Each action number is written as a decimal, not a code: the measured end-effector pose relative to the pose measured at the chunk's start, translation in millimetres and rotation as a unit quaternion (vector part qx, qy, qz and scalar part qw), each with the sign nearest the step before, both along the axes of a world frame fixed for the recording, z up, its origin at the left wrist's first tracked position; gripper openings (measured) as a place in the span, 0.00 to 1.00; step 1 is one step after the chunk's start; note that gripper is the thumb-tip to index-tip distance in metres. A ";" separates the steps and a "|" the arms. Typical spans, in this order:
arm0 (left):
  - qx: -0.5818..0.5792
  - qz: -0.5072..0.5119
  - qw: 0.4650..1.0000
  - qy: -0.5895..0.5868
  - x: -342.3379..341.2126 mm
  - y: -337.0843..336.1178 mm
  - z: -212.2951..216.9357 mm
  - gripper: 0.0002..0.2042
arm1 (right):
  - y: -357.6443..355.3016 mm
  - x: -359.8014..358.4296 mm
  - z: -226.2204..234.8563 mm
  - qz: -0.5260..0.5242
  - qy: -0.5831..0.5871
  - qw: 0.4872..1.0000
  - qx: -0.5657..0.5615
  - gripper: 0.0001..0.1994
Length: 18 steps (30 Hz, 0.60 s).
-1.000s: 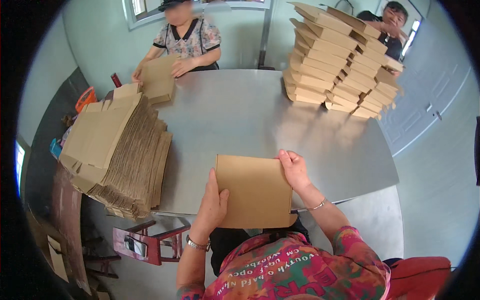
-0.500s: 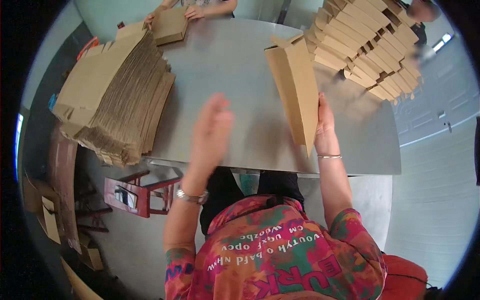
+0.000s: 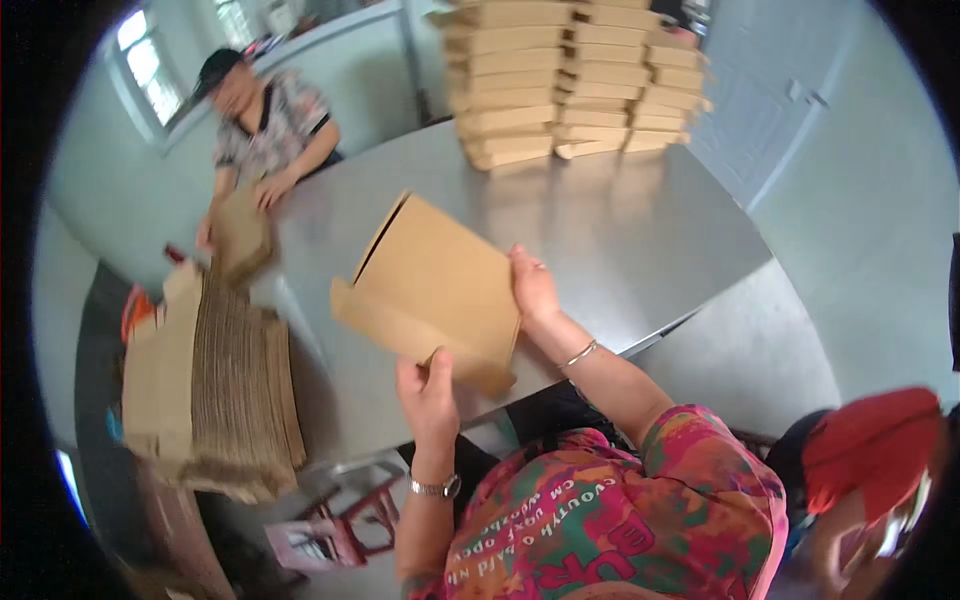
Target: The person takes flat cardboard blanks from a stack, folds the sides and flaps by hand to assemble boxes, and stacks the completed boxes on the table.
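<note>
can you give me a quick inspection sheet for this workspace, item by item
Surface: smooth grey metal table, reflecting light.
Job's things: cardboard box held over the table, flap along its near edge; stack of flat cardboard at left; piled boxes at the far side.
Clutter: orange item beyond the flat stack, kind unclear; reddish stool below the table edge.
Grips: left grip pinches the flap; right grip holds the box's right side.
Cables: nothing seen.
Surroundings: co-worker handling another box; door at upper right.
</note>
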<state>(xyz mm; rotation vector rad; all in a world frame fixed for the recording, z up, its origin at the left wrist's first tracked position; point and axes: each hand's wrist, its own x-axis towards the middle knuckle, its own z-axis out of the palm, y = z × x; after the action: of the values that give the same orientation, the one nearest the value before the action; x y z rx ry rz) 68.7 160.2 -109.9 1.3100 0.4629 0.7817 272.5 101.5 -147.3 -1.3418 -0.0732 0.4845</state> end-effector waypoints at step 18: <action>-0.180 -0.170 0.969 -0.013 72.5 -39.4 -5.0 0.21 | -141.0 42.9 3.4 -0.018 0.081 0.976 0.201 0.24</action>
<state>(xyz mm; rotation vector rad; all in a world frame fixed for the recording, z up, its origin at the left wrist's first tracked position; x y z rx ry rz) 141.2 120.8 -114.9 1.0005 0.3278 0.4041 315.4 -39.5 -143.9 -0.9019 -0.0104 0.5154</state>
